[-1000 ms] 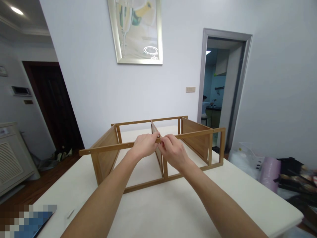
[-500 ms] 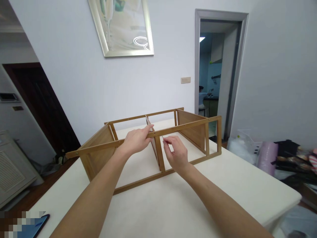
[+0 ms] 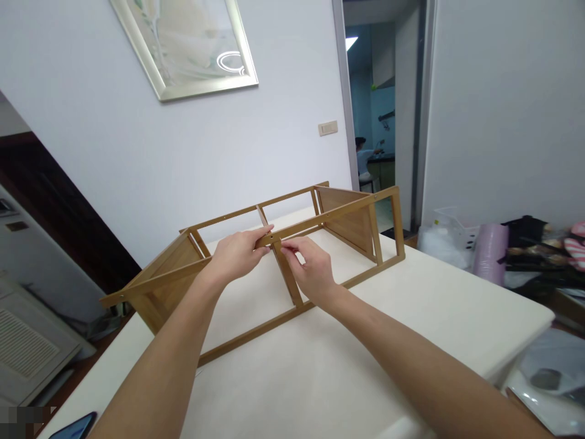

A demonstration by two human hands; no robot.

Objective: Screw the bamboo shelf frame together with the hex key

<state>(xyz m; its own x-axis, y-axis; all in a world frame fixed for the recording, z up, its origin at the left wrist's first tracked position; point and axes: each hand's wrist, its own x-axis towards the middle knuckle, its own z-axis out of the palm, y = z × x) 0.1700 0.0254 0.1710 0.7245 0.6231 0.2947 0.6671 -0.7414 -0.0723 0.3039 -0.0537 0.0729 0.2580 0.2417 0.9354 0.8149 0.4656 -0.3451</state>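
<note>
A wooden shelf rack [image 3: 347, 208] lies on its side across the white table [image 3: 434, 305]. My left hand [image 3: 237, 256] is closed around its upper near rail at the middle, fingers over the top and thumb below. Just right of it, my right hand [image 3: 311, 268] is held in a pinch against the top of the middle crosspiece [image 3: 287, 274]. What those fingertips hold, if anything, is too small to make out. A small hole shows in the rail between both hands.
A phone [image 3: 73, 427] lies at the table's near left corner. Right of the table are a pink roll [image 3: 490, 253], a white plastic basket [image 3: 452, 235] and piled belongings. Beyond the doorway [image 3: 340, 61], a person [image 3: 363, 161] is in another room.
The view has tilted and shifted, so the rack sits lower left of before. My right hand has come closer to the middle crosspiece; the thin thing at its fingertips no longer shows clearly.
</note>
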